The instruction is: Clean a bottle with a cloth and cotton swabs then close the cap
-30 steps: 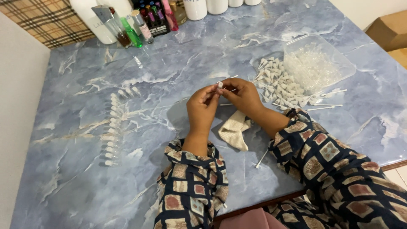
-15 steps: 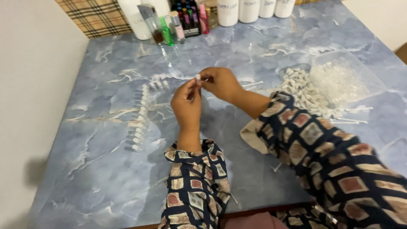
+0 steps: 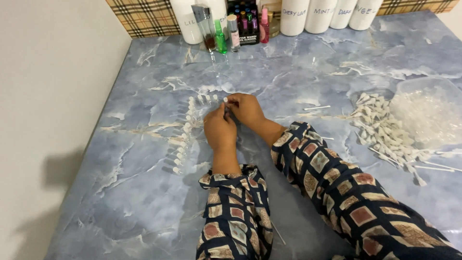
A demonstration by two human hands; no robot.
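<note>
Down in the head view, both hands meet over the blue marbled tabletop (image 3: 144,212). Left hand (image 3: 220,129) and right hand (image 3: 246,109) together pinch one small clear vial with a white cap (image 3: 226,101) between their fingertips, just beside a curved row of finished white-capped vials (image 3: 185,132). Well apart to the right lie a heap of white plastic caps (image 3: 382,125) and a clear plastic bag (image 3: 426,113).
</note>
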